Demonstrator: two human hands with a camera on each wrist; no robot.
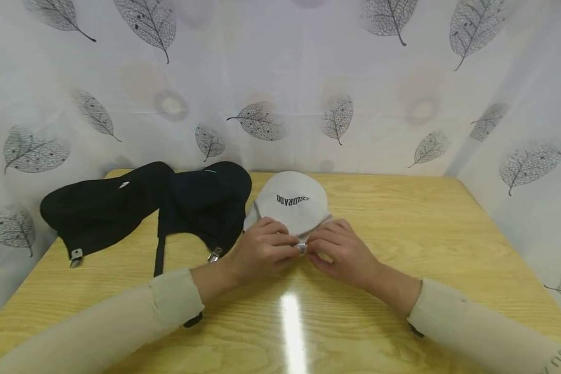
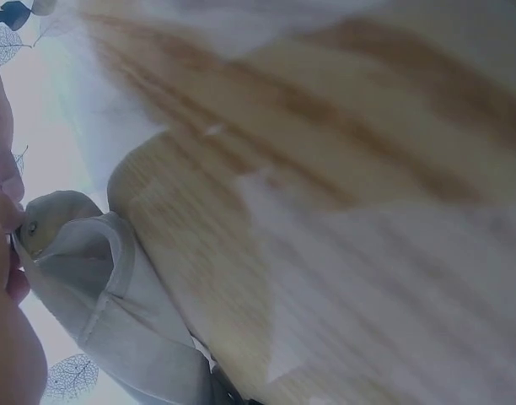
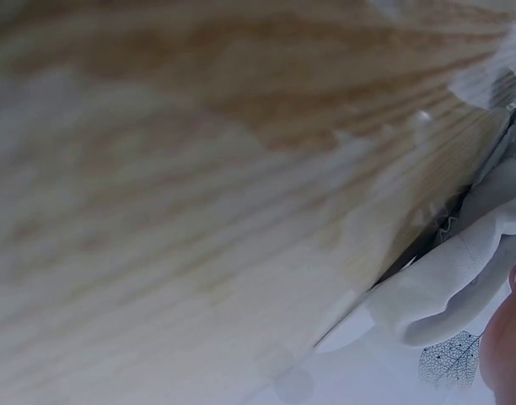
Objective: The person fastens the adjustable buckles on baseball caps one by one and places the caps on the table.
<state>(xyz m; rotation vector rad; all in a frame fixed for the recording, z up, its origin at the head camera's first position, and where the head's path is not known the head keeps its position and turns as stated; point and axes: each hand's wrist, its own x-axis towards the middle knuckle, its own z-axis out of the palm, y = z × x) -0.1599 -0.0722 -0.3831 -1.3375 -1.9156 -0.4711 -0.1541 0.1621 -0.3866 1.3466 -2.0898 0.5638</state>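
Observation:
A pale grey cap point(image 1: 293, 202) with dark lettering, upside down from my side, lies near the table's far edge. At its near edge, a small metal buckle point(image 1: 302, 248) sits between my two hands. My left hand point(image 1: 267, 249) pinches the strap left of the buckle, and my right hand point(image 1: 343, 252) pinches it from the right. The left wrist view shows the cap's opening and fabric point(image 2: 148, 337) beside the left fingers. In the right wrist view, folds of the cap point(image 3: 435, 283) are seen, with only part of the right hand point(image 3: 504, 346) at the edge.
Left of the pale cap lie a dark navy cap point(image 1: 205, 200) and a black cap point(image 1: 105, 208), both with metal strap clasps. The wooden table point(image 1: 402, 218) is bordered by a white leaf-patterned curtain point(image 1: 299, 67) at the back and sides.

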